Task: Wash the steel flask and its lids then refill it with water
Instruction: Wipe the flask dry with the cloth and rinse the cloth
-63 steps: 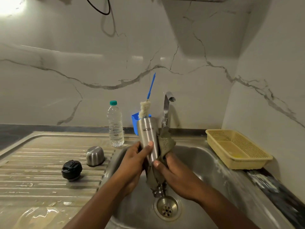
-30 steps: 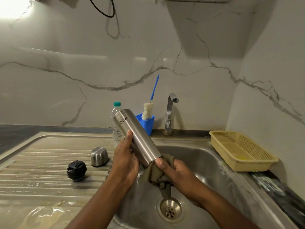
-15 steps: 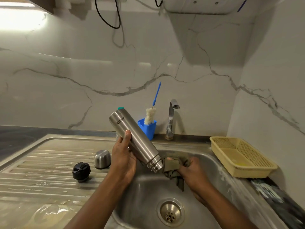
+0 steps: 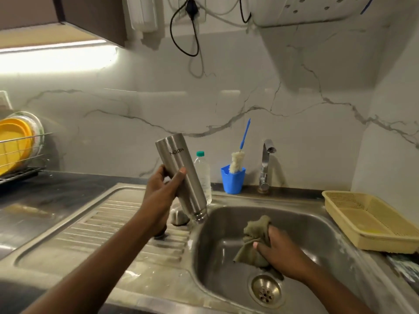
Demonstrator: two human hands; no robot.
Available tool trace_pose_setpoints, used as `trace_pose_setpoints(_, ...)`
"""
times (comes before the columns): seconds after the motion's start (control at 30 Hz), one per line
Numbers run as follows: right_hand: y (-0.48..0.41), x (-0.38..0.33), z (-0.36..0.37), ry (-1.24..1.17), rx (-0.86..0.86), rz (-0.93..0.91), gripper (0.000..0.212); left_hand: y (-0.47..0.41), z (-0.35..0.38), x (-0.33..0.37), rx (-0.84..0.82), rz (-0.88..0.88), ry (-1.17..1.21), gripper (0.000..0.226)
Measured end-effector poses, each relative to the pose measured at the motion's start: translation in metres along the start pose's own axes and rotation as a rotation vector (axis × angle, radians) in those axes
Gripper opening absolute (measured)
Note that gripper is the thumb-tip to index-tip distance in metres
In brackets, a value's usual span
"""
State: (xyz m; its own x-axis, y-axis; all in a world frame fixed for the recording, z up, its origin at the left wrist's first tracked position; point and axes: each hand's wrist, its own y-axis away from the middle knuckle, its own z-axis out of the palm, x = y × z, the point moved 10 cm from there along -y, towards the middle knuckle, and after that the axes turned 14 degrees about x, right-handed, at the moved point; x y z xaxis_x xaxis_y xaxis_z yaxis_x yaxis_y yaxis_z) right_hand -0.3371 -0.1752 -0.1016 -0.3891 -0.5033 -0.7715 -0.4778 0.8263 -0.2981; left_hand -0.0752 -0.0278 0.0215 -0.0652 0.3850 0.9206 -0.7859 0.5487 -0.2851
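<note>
My left hand (image 4: 162, 193) grips the steel flask (image 4: 183, 177) around its middle, upside down and tilted, with its open threaded mouth pointing down over the left rim of the sink (image 4: 226, 223). My right hand (image 4: 277, 250) is low inside the basin and clutches a wet olive-green cloth (image 4: 254, 239), apart from the flask. The steel cup lid (image 4: 179, 217) stands on the drainboard just behind my left wrist, partly hidden. The black inner lid is almost wholly hidden under my left forearm.
A tap (image 4: 266, 166) rises behind the basin, with no water running. Next to it stand a blue cup with a bottle brush (image 4: 234, 177) and a plastic water bottle (image 4: 204, 175). A yellow basket (image 4: 367, 223) sits right of the sink. A dish rack (image 4: 18, 152) stands far left.
My left hand lifted the flask up and left, away from the cloth. My right hand dropped lower into the basin with the cloth. The camera view tilted upward.
</note>
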Motion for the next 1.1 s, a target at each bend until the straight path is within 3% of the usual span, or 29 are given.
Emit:
trace_pose_setpoints(0.13, 0.004, -0.023, -0.006, 0.125, 0.020, -0.174, 0.025, -0.019, -0.053, 0.033, 0.072, 0.093, -0.112, 0.043)
trace_pose_setpoints(0.33, 0.003, -0.024, -0.007, 0.343, 0.066, -0.257, 0.005, -0.032, -0.123, 0.046, 0.176, 0.163, -0.292, 0.067)
trace_pose_setpoints(0.43, 0.000, -0.021, -0.006, 0.412, 0.073, -0.261, 0.014, -0.030, -0.141, 0.035, 0.220, 0.181, -0.352, 0.062)
trace_pose_setpoints(0.63, 0.001, -0.019, -0.001, 0.375, 0.037, -0.240, 0.022, -0.031, -0.154, 0.002, 0.279, 0.151, -0.390, 0.062)
trace_pose_setpoints(0.77, 0.004, -0.027, -0.006, 0.370, 0.048, -0.265, 0.014, -0.035, -0.155, -0.009, 0.304, 0.133, -0.380, 0.066)
trace_pose_setpoints(1.1, 0.006, -0.040, -0.012, 0.280, 0.087, -0.289, 0.037, -0.045, -0.162, -0.022, 0.361, 0.185, -0.507, 0.073)
